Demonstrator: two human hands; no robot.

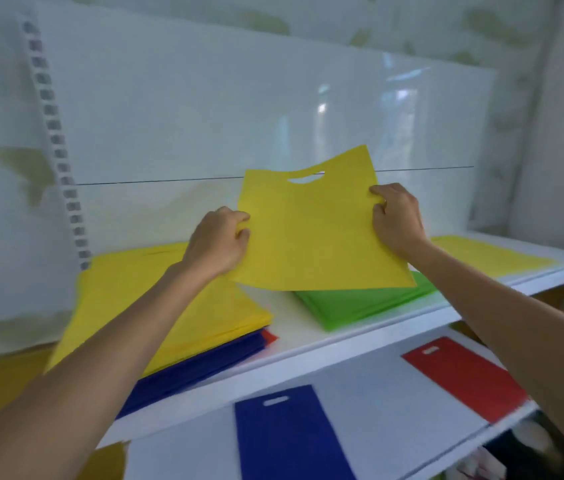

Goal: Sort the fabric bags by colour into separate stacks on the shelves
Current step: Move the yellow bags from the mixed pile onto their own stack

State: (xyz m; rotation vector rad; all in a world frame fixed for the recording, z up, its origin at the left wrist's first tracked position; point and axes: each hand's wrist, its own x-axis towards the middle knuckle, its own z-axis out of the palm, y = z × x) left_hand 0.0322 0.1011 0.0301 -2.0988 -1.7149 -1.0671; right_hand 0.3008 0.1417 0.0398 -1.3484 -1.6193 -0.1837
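Note:
A yellow fabric bag (311, 230) with a cut-out handle is held up above the upper shelf (308, 344). My left hand (219, 242) pinches its left edge and my right hand (396, 218) pinches its right edge. Under it lies a green stack (360, 304). To the left sits a mixed pile (169, 317) with yellow bags on top, blue ones beneath and a red corner showing. Another yellow bag (492, 256) lies flat at the shelf's right end. On the lower shelf (370, 393) lie a blue bag (287, 434) and a red bag (464, 375).
A white back panel (221, 116) rises behind the shelves, with a slotted upright (55, 143) on its left. Dark clutter shows below the lower shelf at the bottom right (533, 455). The wall at the right is close to the shelf end.

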